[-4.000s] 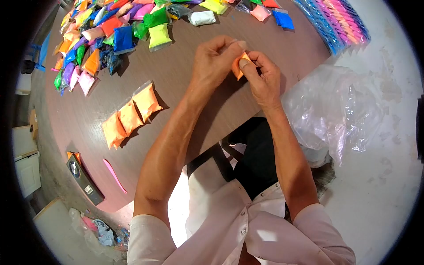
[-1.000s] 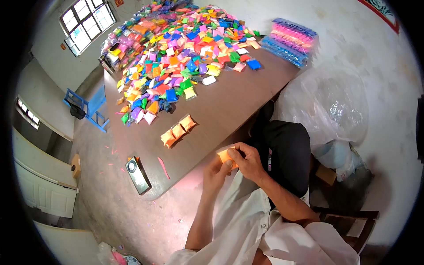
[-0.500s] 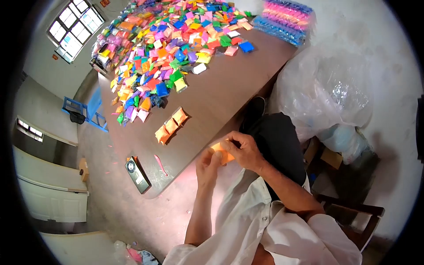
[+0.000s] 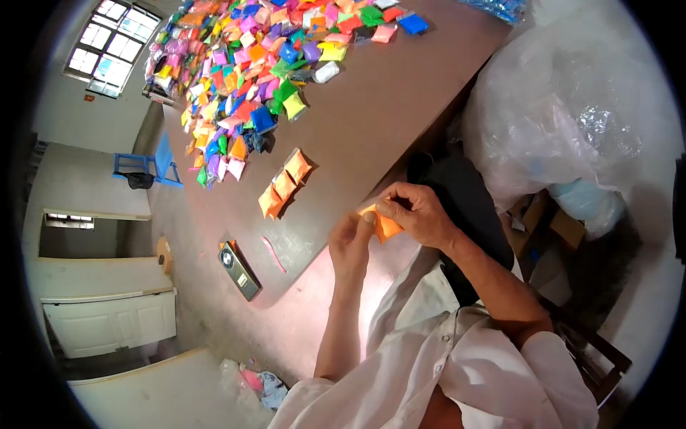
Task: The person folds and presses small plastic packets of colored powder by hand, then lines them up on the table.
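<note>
Between both hands is an orange packet (image 4: 386, 227), held near the table's front edge. My left hand (image 4: 351, 239) pinches its left side with thumb and fingers. On its upper right, my right hand (image 4: 414, 213) grips it with thumb and bent fingers. A joined strip of three orange packets (image 4: 284, 185) lies on the brown table (image 4: 379, 93), up and left of my hands. Closer to the near left corner are a pink stick (image 4: 273, 254) and a dark phone-like device (image 4: 239, 271), with something orange partly under it.
Many colourful packets (image 4: 246, 86) are heaped over the far left of the table. Blue wrapped items (image 4: 500, 8) sit at the far right corner. A large clear plastic bag (image 4: 550, 121) stands right of the table, and a blue chair (image 4: 163, 161) is beyond its left side.
Both hands came back from over the table to its front edge, still holding the orange packet. The view has swung and tilted. The three-packet strip stays where it was.
</note>
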`<state>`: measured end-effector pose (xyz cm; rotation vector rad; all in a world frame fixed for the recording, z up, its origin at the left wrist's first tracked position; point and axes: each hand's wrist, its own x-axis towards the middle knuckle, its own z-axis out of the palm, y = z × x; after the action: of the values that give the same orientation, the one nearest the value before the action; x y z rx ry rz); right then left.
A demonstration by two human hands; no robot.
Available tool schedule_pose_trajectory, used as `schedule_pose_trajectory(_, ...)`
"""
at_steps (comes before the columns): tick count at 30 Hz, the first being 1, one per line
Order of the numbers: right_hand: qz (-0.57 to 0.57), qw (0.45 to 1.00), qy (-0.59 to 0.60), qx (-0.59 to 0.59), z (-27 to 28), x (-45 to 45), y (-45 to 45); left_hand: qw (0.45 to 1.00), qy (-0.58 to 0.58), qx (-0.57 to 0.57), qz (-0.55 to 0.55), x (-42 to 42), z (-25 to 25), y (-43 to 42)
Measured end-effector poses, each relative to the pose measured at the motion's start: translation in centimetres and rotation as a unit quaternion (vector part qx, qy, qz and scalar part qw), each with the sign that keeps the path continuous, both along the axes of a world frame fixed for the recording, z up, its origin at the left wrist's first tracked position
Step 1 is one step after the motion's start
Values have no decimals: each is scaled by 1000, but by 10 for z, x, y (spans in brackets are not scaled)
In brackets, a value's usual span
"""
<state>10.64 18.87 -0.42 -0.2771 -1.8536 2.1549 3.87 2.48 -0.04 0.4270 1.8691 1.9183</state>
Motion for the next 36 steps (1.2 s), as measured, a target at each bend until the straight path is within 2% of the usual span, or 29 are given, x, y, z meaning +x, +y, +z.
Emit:
schedule_pose_trajectory(12,3,999,-13,-33,-23,0,12,999,-38,-19,22,-14,-7,18)
schedule_pose_trajectory(15,4,1000,-7,-24,-34,0,8,998,-10,-54,11,-20,-12,14)
schedule_pose_trajectory(18,7,999,9,-30,-34,-1,3,1000,-13,-27,-6,-24,-22,8)
schedule_pose_trajectory(23,56,998,-13,-34,-21,8,2,996,-49,26,69,-20,-22,7)
schedule_pose_trajectory(27,55,998,-23,-35,-31,11,3,997,-51,-16,59,-12,-14,11)
schedule_pose_trajectory(29,60,997,-24,-29,-35,13,7,998,-30,-54,14,-14,-14,9)
schedule_pose_trajectory(32,88,995,-28,-21,-37,16,10,999,-25,-40,-6,-15,-14,9)
schedule_pose_trajectory(36,68,992,-9,-103,-39,14,11,999,-31,-16,4,-19,-16,12)
